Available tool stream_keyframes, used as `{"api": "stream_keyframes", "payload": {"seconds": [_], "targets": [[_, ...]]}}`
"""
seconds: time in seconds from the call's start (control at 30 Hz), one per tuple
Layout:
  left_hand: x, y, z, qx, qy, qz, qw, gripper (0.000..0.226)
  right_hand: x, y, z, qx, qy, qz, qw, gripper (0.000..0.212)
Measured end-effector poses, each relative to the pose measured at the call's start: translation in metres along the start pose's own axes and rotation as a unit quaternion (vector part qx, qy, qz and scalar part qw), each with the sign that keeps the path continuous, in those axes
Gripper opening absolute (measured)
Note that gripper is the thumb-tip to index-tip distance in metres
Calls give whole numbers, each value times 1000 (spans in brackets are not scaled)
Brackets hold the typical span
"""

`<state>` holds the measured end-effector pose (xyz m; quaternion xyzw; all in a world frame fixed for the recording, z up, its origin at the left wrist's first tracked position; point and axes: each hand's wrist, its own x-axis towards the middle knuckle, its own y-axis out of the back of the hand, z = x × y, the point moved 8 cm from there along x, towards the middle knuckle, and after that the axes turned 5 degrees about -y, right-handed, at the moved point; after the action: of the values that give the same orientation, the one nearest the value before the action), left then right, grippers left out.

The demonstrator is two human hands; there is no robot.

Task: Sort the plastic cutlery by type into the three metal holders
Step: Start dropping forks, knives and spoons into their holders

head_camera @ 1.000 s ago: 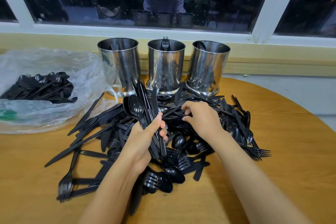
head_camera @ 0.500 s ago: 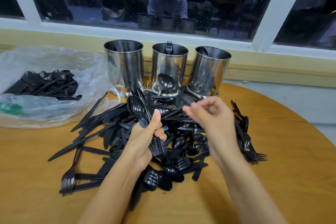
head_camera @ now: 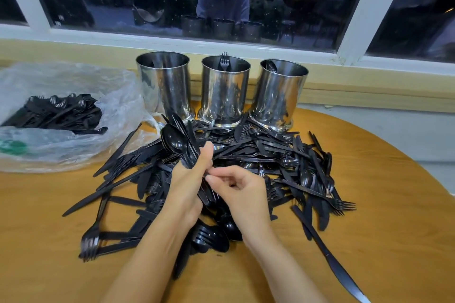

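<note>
A big pile of black plastic cutlery (head_camera: 266, 152) covers the middle of the round wooden table (head_camera: 384, 229). Behind it stand three metal holders in a row: the left holder (head_camera: 165, 86), the middle holder (head_camera: 225, 91) with a fork sticking up, and the right holder (head_camera: 280, 93) with a spoon inside. My left hand (head_camera: 187, 184) grips a bundle of black spoons (head_camera: 176, 142), bowls pointing up and away. My right hand (head_camera: 240, 192) has its curled fingertips at the handles of that bundle, just right of my left thumb; what it pinches is hidden.
A clear plastic bag (head_camera: 61, 115) holding more black cutlery lies at the left. A long knife (head_camera: 330, 258) lies apart at the front right. A window sill and dark window run behind the holders.
My right hand came down from above the right side of the pile and moved left to meet my left hand at the spoon bundle. My left hand kept its grip.
</note>
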<state>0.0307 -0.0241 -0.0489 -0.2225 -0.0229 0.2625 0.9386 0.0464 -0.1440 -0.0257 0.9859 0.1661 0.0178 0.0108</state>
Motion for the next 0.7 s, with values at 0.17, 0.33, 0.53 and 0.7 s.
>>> {"api": "stream_keyframes", "payload": {"seconds": [0.17, 0.33, 0.53, 0.7], "targets": [[5, 3, -8, -47, -1, 13, 999, 16, 2, 11, -14, -104, 75, -27, 991, 18], [6, -1, -7, -105, 5, -5, 994, 13, 19, 91, -22, -322, 87, 76, 940, 12], [4, -6, -8, -94, 10, -20, 995, 14, 21, 140, 9, -547, -20, 72, 834, 29], [3, -9, -10, -86, 20, -26, 996, 13, 25, 141, 8, -559, 20, 67, 826, 32]]}}
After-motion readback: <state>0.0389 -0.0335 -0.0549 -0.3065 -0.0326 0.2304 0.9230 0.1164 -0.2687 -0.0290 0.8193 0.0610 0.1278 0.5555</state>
